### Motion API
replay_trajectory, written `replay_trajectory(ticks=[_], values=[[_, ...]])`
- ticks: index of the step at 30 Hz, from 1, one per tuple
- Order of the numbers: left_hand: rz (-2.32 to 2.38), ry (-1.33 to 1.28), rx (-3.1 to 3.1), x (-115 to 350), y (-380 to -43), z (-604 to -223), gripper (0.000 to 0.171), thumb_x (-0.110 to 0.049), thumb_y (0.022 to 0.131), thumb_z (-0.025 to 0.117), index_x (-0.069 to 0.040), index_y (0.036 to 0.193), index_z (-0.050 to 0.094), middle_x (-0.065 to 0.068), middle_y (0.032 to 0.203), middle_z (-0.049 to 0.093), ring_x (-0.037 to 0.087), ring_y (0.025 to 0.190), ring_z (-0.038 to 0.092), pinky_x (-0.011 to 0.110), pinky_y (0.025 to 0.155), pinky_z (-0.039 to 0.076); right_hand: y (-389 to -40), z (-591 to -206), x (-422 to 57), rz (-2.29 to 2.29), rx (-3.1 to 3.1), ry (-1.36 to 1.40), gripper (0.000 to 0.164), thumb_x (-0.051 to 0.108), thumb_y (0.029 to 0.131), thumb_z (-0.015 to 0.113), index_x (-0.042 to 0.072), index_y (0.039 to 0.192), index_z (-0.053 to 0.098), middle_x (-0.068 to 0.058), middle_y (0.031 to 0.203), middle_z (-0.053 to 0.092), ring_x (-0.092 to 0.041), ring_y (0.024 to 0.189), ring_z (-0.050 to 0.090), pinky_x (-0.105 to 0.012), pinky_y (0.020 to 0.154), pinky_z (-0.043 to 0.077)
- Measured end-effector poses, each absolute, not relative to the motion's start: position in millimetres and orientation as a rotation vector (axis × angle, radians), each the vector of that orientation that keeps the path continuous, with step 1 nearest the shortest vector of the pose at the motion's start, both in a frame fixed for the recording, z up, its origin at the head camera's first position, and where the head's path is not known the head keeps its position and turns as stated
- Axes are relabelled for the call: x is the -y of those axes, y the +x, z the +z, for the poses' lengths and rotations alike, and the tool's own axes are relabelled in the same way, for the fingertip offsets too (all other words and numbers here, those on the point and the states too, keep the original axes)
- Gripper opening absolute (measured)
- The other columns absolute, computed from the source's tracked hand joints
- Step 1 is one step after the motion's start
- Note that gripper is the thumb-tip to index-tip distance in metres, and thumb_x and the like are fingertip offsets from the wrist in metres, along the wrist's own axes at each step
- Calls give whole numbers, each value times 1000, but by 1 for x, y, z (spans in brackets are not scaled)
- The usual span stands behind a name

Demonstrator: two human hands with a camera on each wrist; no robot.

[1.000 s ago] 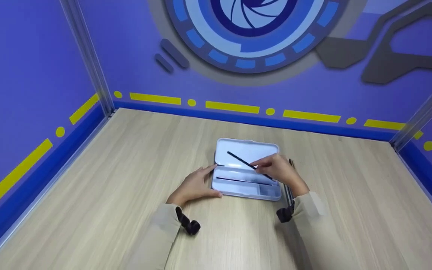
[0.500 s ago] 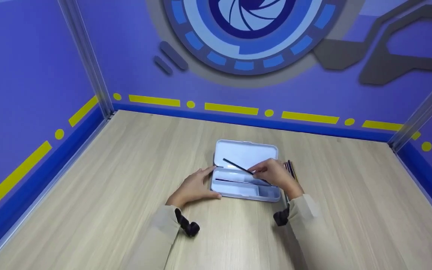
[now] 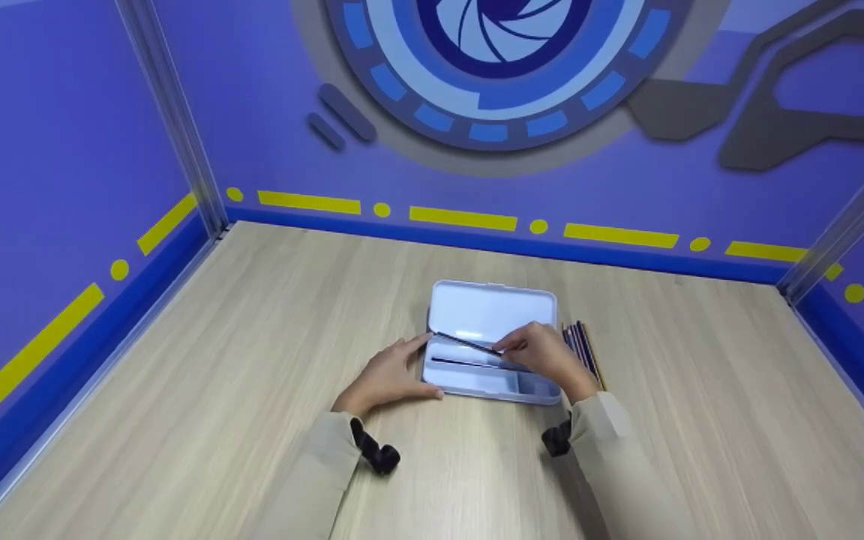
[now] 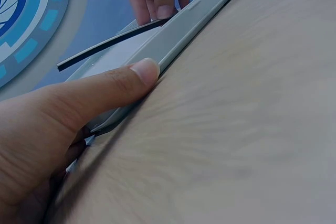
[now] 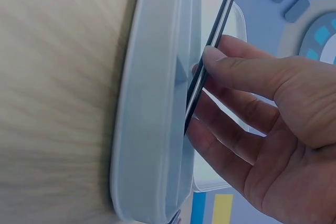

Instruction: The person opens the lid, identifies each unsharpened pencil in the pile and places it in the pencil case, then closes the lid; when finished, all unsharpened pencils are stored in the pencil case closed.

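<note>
An open white pencil case [image 3: 477,381] lies on the table, its lid [image 3: 493,306] folded back to the far side. My left hand [image 3: 383,376] holds the case's left end, thumb on the front wall and fingers toward the hinge. Between the thumb and fingers of my right hand [image 3: 546,355] is a slim black pencil [image 5: 216,31], pinched near its right part. It slants over the case's long compartment, its far end near the hinge at left. Another dark pencil [image 3: 469,364] lies lengthwise inside the case, partly hidden by my right hand.
Several dark and coloured pencils [image 3: 582,349] lie side by side on the table, just right of the case. A small compartment sits at the case's front right. Blue panels [image 3: 462,187] with yellow marks border the wooden table [image 3: 312,300].
My right hand has moved down and slightly left, lowering the pencil's left end from over the lid to the hinge. The pencils at right are now more exposed. My left hand stays put.
</note>
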State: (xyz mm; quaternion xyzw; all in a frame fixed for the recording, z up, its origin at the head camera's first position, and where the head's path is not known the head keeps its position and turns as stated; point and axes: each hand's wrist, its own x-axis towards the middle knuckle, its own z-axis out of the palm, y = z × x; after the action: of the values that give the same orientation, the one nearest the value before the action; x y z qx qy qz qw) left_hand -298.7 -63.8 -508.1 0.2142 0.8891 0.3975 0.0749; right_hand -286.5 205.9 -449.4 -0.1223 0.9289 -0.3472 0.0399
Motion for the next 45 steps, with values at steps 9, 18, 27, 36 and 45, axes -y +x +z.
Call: replay_trajectory(ticks=[9, 18, 27, 36, 45], values=[[1179, 644, -2669, 62, -300, -508, 103, -48, 62, 87, -23, 149, 38, 23, 151, 36, 43, 141, 28, 55, 114, 28, -286, -452, -205, -1046, -2827, -346, 17, -4, 82, 69, 2, 97, 76, -12, 93, 75, -18, 84, 68, -37, 77, 57], [1202, 667, -2665, 66, -298, -509, 103, -48, 62, 87, -23, 149, 37, 20, 151, 37, 44, 141, 28, 55, 114, 28, -287, -453, -202, -1013, -2821, -289, 17, -4, 83, 68, 1, 97, 76, -10, 93, 75, -16, 84, 68, -35, 77, 57], [1196, 664, -2669, 65, -298, -509, 102, -48, 62, 87, -23, 149, 38, 20, 150, 38, 45, 141, 28, 56, 113, 28, -285, -451, -199, -1002, -2808, -220, 18, -1, 85, 68, 4, 100, 75, -8, 97, 74, -15, 84, 66, -37, 80, 56], [1200, 660, -2666, 65, -299, -509, 103, -49, 62, 87, -23, 149, 39, 19, 150, 39, 44, 141, 28, 56, 113, 28, -283, -448, -201, -982, -2840, -251, 18, -1, 85, 67, 5, 100, 76, -9, 99, 74, -16, 85, 66, -39, 83, 57], [1204, 659, -2655, 65, -299, -509, 103, -48, 62, 87, -24, 149, 38, 17, 151, 38, 43, 142, 27, 55, 114, 28, -278, -446, -212, -960, -2890, -284, 16, 3, 85, 69, 3, 100, 75, -9, 96, 73, -16, 82, 65, -38, 79, 57]])
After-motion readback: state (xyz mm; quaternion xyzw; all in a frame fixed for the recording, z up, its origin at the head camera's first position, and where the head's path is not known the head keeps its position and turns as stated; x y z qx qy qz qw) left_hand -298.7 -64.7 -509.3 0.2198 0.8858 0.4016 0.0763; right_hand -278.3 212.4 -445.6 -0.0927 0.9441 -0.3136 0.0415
